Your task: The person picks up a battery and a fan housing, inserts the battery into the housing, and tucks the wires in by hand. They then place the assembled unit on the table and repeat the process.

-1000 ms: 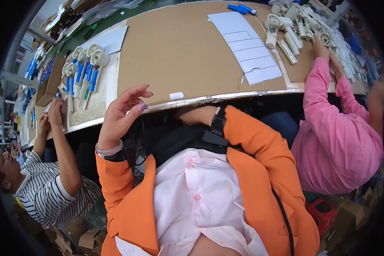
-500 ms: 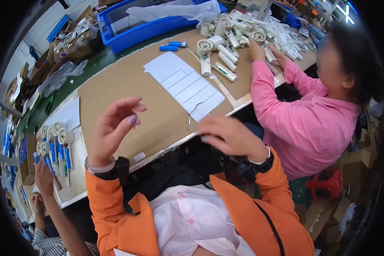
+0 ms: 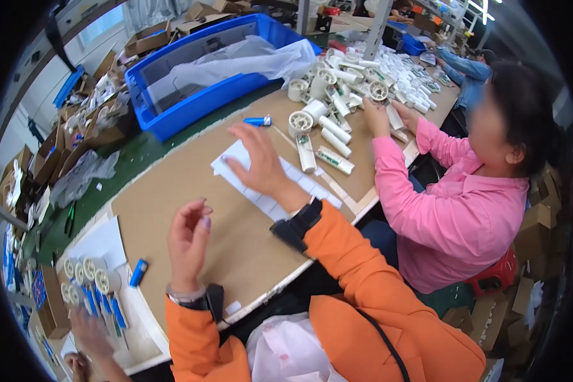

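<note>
My left hand [image 3: 190, 239] hovers over the brown cardboard-covered table, fingers loosely curled, thumb apart, holding nothing visible. Farther forward, my right hand [image 3: 260, 162] reaches above a white sheet with ruled boxes [image 3: 237, 153], fingers apart and bent. It covers part of that sheet. Just beyond its fingertips lies a blue cylindrical battery cell [image 3: 257, 121]; whether a second one sits behind the hand I cannot tell. Another blue cell [image 3: 139, 272] rests at the left of the table, beside a blank white sheet [image 3: 100, 245].
White tubes and round housings [image 3: 328, 124] are heaped at the far right, where a person in pink [image 3: 452, 184] handles them. A blue bin [image 3: 197, 92] stands beyond the table. At lower left, another person's blurred hand [image 3: 90, 332] is near white housings with blue cells [image 3: 95, 274].
My right hand has swung forward and left, over the ruled sheet toward the blue cell. One blue cell now shows at the left of the table. The view has shifted.
</note>
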{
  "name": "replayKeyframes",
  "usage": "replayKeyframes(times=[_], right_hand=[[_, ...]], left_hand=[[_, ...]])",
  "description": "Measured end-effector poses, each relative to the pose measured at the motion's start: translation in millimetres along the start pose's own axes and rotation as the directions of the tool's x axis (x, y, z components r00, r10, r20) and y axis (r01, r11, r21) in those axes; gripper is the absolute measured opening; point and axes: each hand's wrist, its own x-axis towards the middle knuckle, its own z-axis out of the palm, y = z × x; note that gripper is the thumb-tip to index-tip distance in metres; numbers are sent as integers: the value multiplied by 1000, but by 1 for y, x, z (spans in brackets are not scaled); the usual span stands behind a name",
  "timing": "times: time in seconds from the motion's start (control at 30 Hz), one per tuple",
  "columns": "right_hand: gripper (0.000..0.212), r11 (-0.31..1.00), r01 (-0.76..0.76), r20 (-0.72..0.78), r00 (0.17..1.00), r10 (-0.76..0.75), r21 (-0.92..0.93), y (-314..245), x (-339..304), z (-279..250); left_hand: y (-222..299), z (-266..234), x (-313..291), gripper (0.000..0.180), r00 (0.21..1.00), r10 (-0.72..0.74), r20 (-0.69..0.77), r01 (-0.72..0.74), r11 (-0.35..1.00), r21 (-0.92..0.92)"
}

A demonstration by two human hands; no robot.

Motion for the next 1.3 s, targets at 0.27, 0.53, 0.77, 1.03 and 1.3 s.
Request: replayKeyframes(times=[0.27, 0.53, 0.77, 1.03, 1.3], right_hand=[[113, 972, 153, 188, 964, -186, 178, -50, -22, 17], [112, 945, 184, 186, 953, -239, 269, -56, -32, 31], [106, 937, 247, 189, 936, -297, 247, -51, -36, 36], [89, 874, 162, 186, 944, -273, 459, -52, -31, 27], [86, 877, 278, 175, 913, -368, 391, -50, -30, 30]], left_hand=[[5, 12, -5, 44, 966, -230, 118, 183, 931, 316], [-5, 11, -13, 35, 973, -195, 125, 177, 973, 146], [-13, 3, -21, 30, 976, -174, 130, 149, 971, 185], [4, 19, -9, 24, 956, -45, 291, -54, 944, 325], [1, 15, -7, 21, 931, 10, 365, -147, 926, 349]])
